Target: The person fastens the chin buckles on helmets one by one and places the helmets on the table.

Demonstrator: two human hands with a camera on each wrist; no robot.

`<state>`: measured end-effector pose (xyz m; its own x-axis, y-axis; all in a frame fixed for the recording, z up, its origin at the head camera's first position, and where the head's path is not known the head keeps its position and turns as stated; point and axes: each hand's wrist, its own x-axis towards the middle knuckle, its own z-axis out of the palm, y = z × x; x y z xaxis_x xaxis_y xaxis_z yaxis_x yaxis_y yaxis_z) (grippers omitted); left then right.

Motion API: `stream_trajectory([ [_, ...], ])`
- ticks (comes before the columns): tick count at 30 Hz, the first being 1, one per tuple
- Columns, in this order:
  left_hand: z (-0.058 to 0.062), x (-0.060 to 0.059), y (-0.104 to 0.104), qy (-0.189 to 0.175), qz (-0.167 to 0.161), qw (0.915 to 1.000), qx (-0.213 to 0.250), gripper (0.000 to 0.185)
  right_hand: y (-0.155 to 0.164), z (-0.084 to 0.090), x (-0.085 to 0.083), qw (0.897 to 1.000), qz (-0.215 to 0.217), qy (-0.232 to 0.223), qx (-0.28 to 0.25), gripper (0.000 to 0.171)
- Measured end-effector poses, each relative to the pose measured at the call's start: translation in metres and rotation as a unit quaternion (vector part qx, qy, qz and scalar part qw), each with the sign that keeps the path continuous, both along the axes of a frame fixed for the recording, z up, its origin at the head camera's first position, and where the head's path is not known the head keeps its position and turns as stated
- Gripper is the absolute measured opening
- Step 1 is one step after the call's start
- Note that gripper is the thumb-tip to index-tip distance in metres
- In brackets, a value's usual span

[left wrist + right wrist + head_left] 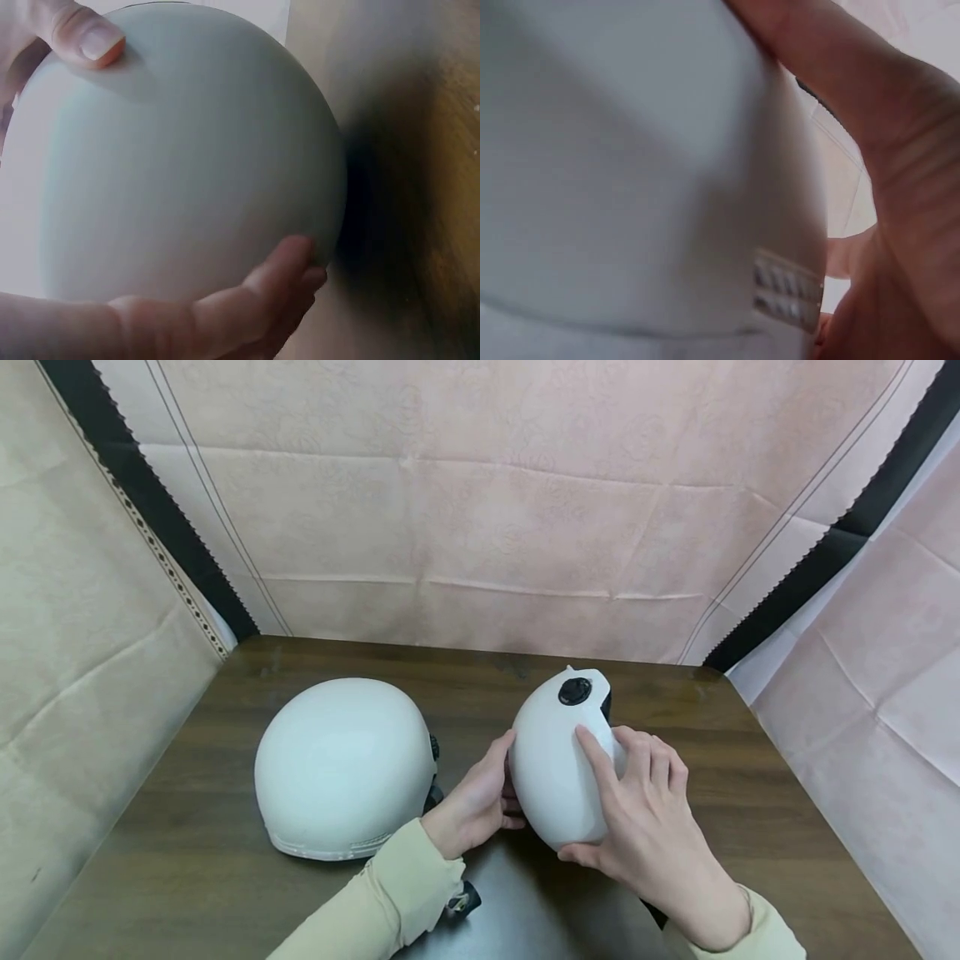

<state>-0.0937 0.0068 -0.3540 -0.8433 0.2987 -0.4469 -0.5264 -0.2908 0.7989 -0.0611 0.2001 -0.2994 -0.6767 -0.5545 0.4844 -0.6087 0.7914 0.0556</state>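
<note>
Soft even light, bowed wide-angle edges, wrist views blurred, dark shadow

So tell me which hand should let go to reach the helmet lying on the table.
Left, probably. The left hand sits right beside the resting helmet, while the right hand wraps the far side of the held helmet and seems to carry more of it from below.

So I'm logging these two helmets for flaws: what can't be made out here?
- Held helmet: inside hidden, head view, by its shell and both hands.
- Other helmet: straps mostly behind its shell.
- Black clip: partly under the left sleeve.
- Right wrist view: blurred, too close.
</note>
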Motion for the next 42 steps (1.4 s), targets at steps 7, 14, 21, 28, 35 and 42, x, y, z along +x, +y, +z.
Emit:
stream_trajectory([
  [7, -0.001, -0.001, 0.002, 0.000, 0.007, 0.9999, -0.015, 0.075, 0.005, -0.002, -0.001, 0.999, -0.003, -0.018, -0.036, 0.129],
  [14, -0.003, -0.003, 0.007, 0.008, 0.009, 0.9998, -0.013, 0.078, 0.010, -0.006, -0.002, 0.997, -0.016, -0.024, -0.074, 0.127],
  [21, -0.002, -0.003, 0.010, 0.008, 0.012, 0.9997, -0.019, 0.084, 0.015, -0.008, -0.003, 0.994, -0.022, -0.022, -0.103, 0.126],
  [28, -0.001, -0.003, 0.013, 0.012, 0.016, 0.9992, -0.036, 0.083, 0.020, -0.009, -0.005, 0.991, -0.022, -0.021, -0.131, 0.124],
  [35, -0.003, -0.005, 0.016, 0.019, 0.022, 0.9990, -0.034, 0.083, 0.022, -0.009, -0.004, 0.990, -0.031, -0.027, -0.135, 0.125],
  [42, -0.003, -0.005, 0.013, 0.014, 0.019, 0.9991, -0.035, 0.083, 0.026, -0.004, -0.005, 0.988, -0.048, -0.029, -0.141, 0.127],
])
